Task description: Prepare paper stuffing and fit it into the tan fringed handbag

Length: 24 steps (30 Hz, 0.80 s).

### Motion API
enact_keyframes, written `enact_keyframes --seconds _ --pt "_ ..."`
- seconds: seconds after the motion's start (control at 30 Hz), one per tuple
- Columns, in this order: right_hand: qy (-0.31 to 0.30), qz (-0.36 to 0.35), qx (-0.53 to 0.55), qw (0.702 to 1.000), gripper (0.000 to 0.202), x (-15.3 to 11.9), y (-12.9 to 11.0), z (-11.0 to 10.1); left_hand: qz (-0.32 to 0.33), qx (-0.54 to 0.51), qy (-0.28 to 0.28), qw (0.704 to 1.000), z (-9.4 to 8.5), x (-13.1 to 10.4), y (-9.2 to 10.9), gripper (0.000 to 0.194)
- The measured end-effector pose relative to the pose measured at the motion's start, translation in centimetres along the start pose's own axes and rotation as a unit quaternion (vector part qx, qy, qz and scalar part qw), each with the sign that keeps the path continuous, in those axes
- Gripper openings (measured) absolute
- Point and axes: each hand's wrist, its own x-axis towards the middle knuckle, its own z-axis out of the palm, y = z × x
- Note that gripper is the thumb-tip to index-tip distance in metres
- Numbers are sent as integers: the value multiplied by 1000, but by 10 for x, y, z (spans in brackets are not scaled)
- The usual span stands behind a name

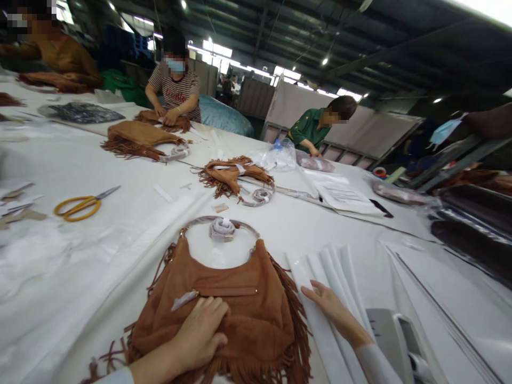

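A brown suede handbag point(240, 320) with fringed sides and a wrapped handle lies flat in front of me. My left hand point(204, 330) rests on its front just below the zipper point(228, 292), fingers bent together and thumb apart; the fingertips are partly hidden. White wrapping covers the zipper pull point(184, 300). Inside the handle's arch sits a rolled, wrapped strap point(222, 230). Right of the bag, my right hand point(326, 304) is over a fanned stack of long white strips point(332, 266), thumb and fingers apart, fingertips at the leftmost strip.
Yellow-handled scissors point(82, 207) lie at the left. More brown fringed bags point(230, 176) are farther up the white table point(188, 200). A grey device point(386, 341) stands at the lower right. Across the table, several people work; one in a striped shirt point(176, 88) handles a brown piece.
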Motion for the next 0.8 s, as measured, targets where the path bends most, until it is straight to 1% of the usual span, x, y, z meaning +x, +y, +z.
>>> enact_keyframes --seconds 0.07,0.1,0.13,0.17,0.23,0.27,0.3,0.37,0.43,0.47,0.5,0.53,0.57,0.6,0.63,0.67,0.7,0.73,0.8 --pt "-84 -8 -16 996 50 -18 1 2 -4 15 3 1000 -1 1 1 26" --pt "-107 -23 -34 993 43 -25 1 2 -8 25 3 1000 -2 2 2 25" --pt "-100 -45 -57 992 40 -31 1 2 -12 36 3 999 -2 3 3 24" --pt "-66 -69 -81 992 39 -35 1 1 -15 50 2 999 -2 3 4 21" --pt "34 -106 -116 987 40 -38 1 -3 -15 77 0 997 -1 2 6 16" --pt "69 -118 -127 983 41 -37 1 -5 -14 86 -1 996 0 1 7 13" --pt "86 -125 -137 979 41 -35 1 -6 -12 91 0 996 1 0 8 10" --pt "87 -131 -175 972 42 -32 0 -6 -12 90 6 996 2 -1 9 8" --pt "120 -146 -240 952 45 -33 -5 2 -16 89 10 996 3 -2 9 9" --pt "143 -169 -266 938 46 -36 -10 10 -18 91 9 996 3 -2 8 10" --pt "152 -205 -279 926 44 -41 -16 22 -19 94 6 995 4 -2 8 10" --pt "148 -251 -281 914 41 -48 -23 37 -19 97 2 995 3 -2 7 11" --pt "104 -302 -262 911 36 -56 -30 54 -18 100 -2 995 3 -2 6 11" --pt "37 -339 -247 907 30 -64 -37 73 -16 102 -6 995 3 -2 6 11" --pt "-20 -362 -251 898 28 -72 -43 91 -14 104 -7 994 2 -2 5 11" --pt "-48 -372 -264 889 26 -78 -46 109 -11 104 -9 995 2 -3 4 10" --pt "-63 -374 -288 879 23 -81 -48 124 -7 103 -8 995 2 -3 3 10" --pt "-69 -373 -317 869 21 -83 -47 136 -2 101 -6 995 2 -4 2 9" --pt "-58 -374 -367 850 26 -80 -38 152 11 96 -1 995 3 -5 1 11"
